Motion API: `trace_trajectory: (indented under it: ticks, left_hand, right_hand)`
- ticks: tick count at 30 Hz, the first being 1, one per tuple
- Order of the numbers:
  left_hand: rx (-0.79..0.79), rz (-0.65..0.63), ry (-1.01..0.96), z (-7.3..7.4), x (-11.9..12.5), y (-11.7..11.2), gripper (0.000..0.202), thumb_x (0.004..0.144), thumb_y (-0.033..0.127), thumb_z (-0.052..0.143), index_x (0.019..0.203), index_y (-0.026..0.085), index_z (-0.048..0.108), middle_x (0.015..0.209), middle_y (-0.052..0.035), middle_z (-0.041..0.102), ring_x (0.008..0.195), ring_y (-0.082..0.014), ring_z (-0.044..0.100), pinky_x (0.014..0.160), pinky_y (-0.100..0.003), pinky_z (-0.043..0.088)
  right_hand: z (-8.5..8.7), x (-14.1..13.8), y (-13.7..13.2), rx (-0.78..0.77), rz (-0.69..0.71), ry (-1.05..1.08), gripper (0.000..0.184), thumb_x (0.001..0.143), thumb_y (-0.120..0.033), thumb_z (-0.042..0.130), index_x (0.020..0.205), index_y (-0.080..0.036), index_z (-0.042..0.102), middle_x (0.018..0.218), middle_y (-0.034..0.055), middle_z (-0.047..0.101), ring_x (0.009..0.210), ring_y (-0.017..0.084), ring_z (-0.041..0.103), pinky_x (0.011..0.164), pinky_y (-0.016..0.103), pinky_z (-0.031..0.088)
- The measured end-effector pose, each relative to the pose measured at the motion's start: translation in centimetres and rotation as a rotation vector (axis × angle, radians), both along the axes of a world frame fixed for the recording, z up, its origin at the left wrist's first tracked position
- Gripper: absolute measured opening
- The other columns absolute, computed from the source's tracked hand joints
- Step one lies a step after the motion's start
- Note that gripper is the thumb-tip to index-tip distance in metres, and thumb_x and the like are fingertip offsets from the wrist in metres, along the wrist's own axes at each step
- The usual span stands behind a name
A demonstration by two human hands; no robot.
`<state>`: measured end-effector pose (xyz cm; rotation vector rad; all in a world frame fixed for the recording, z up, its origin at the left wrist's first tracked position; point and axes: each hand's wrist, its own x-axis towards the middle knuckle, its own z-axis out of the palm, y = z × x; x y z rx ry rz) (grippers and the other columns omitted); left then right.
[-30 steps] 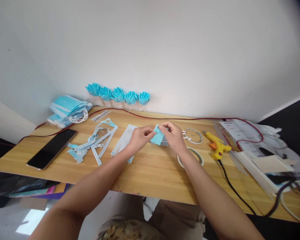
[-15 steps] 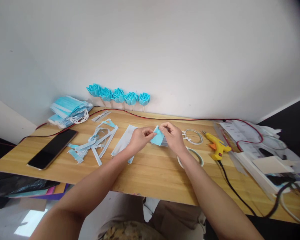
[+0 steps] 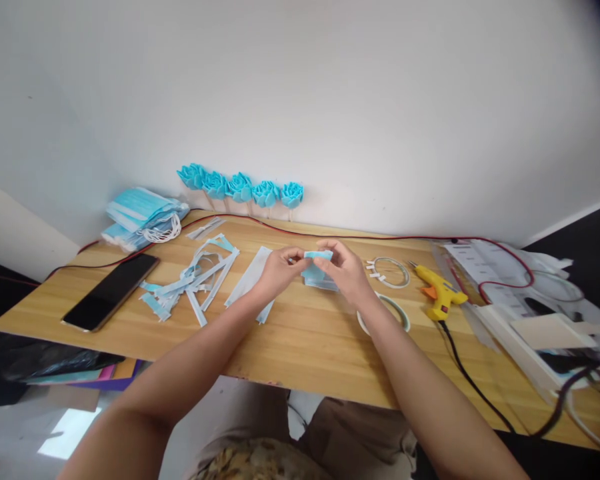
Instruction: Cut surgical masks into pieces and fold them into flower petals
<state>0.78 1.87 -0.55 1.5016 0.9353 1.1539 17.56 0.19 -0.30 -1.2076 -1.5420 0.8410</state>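
Left hand [image 3: 279, 265] and right hand [image 3: 347, 270], fingertips closed on the top edge of a blue fabric piece [image 3: 316, 276] just above the bench [image 3: 300, 347]; a crisp fold probably needs level, evenly tensioned pinches.

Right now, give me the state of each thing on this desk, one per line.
left hand: shut on blue fabric piece.
right hand: shut on the same piece.
phone: flat, screen dark.
glue gun: lying down, cord attached.
cut strips: loose, scattered.
blue flowers: upright against the wall.
masks: stacked.
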Motion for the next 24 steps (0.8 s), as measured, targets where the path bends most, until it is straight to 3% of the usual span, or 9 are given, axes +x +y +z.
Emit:
trace_trajectory:
  ticks: [3,5,8,13,20,24]
  left_hand:
    - [-0.079,0.034,-0.076,0.1,-0.2,0.2,0.024,0.071,0.037,0.07,0.063,0.016,0.06,0.058,0.0033,0.052,0.051,-0.0068,0.042,0.049,-0.02,0.033]
    - [-0.136,0.046,-0.114,0.0,-0.3,0.4,0.027,0.07,0.039,0.072,0.063,0.016,0.059,0.056,0.0044,0.05,0.046,-0.0054,0.039,0.045,-0.02,0.032]
    - [-0.204,0.007,-0.223,-0.1,-0.4,0.5,0.029,0.071,0.039,0.073,0.067,0.016,0.057,0.06,0.0038,0.053,0.048,-0.0063,0.047,0.049,-0.021,0.041]
    - [-0.261,-0.081,-0.391,-0.1,-0.4,0.5,0.029,0.075,0.04,0.07,0.082,0.015,0.057,0.075,-0.0006,0.062,0.065,-0.0107,0.06,0.062,-0.026,0.053]
    - [-0.167,0.015,-0.333,-0.2,-0.1,0.1,0.026,0.081,0.039,0.064,0.089,0.015,0.056,0.088,-0.0022,0.063,0.08,-0.0142,0.062,0.072,-0.031,0.057]
    - [-0.143,-0.022,-0.281,-0.4,0.5,-0.3,0.026,0.081,0.039,0.063,0.088,0.015,0.057,0.089,-0.0034,0.063,0.081,-0.0152,0.062,0.069,-0.03,0.057]
  right_hand:
    - [-0.5,0.1,0.4,-0.06,0.078,0.042,0.049,0.073,-0.037,0.073,0.118,-0.025,0.057,0.096,0.0009,0.068,0.084,0.017,0.063,0.074,0.029,0.05]
    - [-0.6,0.1,0.6,-0.051,0.067,0.018,0.045,0.074,-0.033,0.071,0.116,-0.023,0.058,0.104,0.0031,0.069,0.091,0.019,0.064,0.081,0.032,0.051]
    - [-0.8,0.0,0.6,0.006,0.013,-0.071,0.038,0.076,-0.028,0.067,0.113,-0.023,0.06,0.105,0.0038,0.07,0.093,0.019,0.065,0.085,0.034,0.05]
    - [-1.2,-0.2,0.6,0.018,0.006,-0.176,0.031,0.077,-0.027,0.067,0.107,-0.022,0.062,0.091,0.0011,0.07,0.085,0.018,0.065,0.081,0.032,0.05]
    - [-1.0,-0.2,0.5,-0.062,0.108,0.025,0.029,0.082,-0.043,0.062,0.101,-0.021,0.063,0.088,0.0016,0.068,0.077,0.016,0.061,0.071,0.028,0.048]
    - [-0.6,-0.3,0.3,0.001,-0.004,-0.052,0.029,0.079,-0.048,0.065,0.085,-0.02,0.063,0.076,-0.0009,0.062,0.068,0.014,0.054,0.064,0.025,0.044]
